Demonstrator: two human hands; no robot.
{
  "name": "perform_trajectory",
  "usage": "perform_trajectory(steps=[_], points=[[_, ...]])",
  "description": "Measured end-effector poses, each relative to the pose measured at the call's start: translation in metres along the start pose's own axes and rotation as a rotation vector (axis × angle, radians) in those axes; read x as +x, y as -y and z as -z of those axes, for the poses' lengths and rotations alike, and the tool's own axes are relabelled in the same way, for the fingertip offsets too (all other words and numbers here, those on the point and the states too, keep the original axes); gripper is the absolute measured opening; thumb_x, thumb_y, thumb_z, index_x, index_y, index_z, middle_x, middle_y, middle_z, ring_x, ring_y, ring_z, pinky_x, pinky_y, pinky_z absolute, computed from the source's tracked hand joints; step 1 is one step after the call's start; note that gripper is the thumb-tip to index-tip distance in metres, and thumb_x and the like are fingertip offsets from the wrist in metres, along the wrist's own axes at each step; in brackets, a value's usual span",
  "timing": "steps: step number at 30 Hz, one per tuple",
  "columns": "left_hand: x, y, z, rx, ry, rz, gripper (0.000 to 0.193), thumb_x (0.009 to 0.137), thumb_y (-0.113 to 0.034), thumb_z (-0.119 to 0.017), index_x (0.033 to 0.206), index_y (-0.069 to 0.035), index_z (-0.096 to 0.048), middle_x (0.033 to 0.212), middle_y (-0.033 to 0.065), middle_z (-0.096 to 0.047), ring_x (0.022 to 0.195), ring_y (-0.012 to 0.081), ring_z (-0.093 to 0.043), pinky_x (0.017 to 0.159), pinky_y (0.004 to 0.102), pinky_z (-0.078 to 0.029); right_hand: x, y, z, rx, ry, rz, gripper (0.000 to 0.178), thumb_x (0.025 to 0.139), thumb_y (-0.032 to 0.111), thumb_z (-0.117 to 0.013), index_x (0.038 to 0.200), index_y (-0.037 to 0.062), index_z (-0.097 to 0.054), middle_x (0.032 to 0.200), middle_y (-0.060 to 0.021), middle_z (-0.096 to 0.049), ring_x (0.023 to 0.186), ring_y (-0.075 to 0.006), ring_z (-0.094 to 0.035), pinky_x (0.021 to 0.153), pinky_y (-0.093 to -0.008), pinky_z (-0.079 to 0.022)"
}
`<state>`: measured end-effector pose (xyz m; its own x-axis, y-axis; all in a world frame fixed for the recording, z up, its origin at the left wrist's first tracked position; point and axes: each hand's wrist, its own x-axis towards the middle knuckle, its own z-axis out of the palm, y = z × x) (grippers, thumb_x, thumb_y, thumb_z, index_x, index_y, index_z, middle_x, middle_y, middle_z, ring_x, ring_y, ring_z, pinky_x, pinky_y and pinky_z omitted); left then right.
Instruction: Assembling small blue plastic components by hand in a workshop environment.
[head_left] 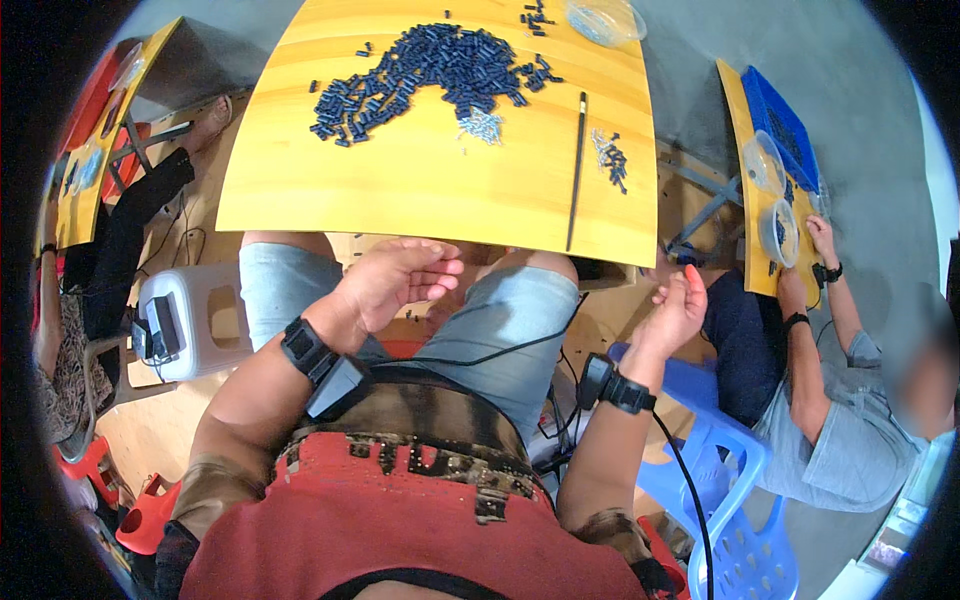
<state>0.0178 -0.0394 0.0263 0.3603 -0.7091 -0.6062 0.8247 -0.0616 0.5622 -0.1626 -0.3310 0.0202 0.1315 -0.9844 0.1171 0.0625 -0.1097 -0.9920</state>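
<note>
My left hand [408,280] hovers just off the table's near edge, above my lap. Its fingers are curled in against the thumb, and whatever they may hold is too small to see. Farther right, my right hand [674,310] is raised beside the table's near right corner with thumb and fingers pinched together. A reddish tip shows there, but I cannot make out what is gripped. On the yellow table [400,190] lies a heap of small dark blue cylindrical pieces [430,70]. Small silver screws [482,126] form a pile at its near side.
A thin black stick [578,170] lies lengthwise on the table, beside a small group of screws and dark pieces [612,162]. A clear round tub [605,22] stands at the far right. Another person works at a side table with a blue basket [780,125]. Cables cross my lap.
</note>
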Motion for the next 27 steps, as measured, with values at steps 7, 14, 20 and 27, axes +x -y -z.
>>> perform_trajectory(steps=[7, 14, 20, 27], points=[[-0.002, -0.009, 0.010, -0.048, 0.056, -0.034, 0.022, 0.092, -0.016, -0.050, 0.102, 0.001, -0.059, 0.092, 0.0096, -0.064, 0.077, 0.0164, -0.063, 0.070, 0.0268, -0.053, -0.052, 0.061, -0.082, -0.267, 0.635, 0.282, 0.009, 0.081, 0.002, -0.061, 0.090, -0.0002, -0.064, 0.076, -0.0013, -0.059, 0.066, -0.0077, -0.054, 0.060, -0.0212, -0.044], [-0.017, -0.031, 0.032, -0.137, 0.030, -0.087, 0.021, 0.092, -0.015, -0.049, 0.101, 0.000, -0.059, 0.089, 0.0089, -0.065, 0.073, 0.0147, -0.063, 0.067, 0.0243, -0.053, -0.086, 0.045, -0.180, -0.408, 0.940, 0.332, 0.008, 0.075, 0.005, -0.065, 0.082, -0.0001, -0.064, 0.073, -0.0098, -0.061, 0.061, -0.0146, -0.058, 0.056, -0.0258, -0.046], [-0.024, -0.054, 0.050, -0.137, 0.017, -0.180, 0.022, 0.092, -0.015, -0.050, 0.103, 0.002, -0.059, 0.090, 0.0092, -0.064, 0.075, 0.0147, -0.063, 0.068, 0.0239, -0.052, -0.098, 0.041, -0.214, -0.525, 0.967, 0.385, 0.008, 0.074, 0.005, -0.064, 0.080, -0.0001, -0.064, 0.072, -0.0125, -0.061, 0.060, -0.0190, -0.059, 0.056, -0.0282, -0.047], [-0.012, -0.076, 0.057, -0.184, 0.045, -0.269, 0.022, 0.091, -0.014, -0.051, 0.104, 0.002, -0.059, 0.091, 0.0091, -0.064, 0.078, 0.0146, -0.062, 0.069, 0.0245, -0.052, -0.098, 0.040, -0.251, -0.502, 1.121, 0.509, 0.007, 0.073, 0.004, -0.064, 0.079, -0.0001, -0.064, 0.073, -0.0137, -0.061, 0.062, -0.0230, -0.060, 0.057, -0.0310, -0.048]])
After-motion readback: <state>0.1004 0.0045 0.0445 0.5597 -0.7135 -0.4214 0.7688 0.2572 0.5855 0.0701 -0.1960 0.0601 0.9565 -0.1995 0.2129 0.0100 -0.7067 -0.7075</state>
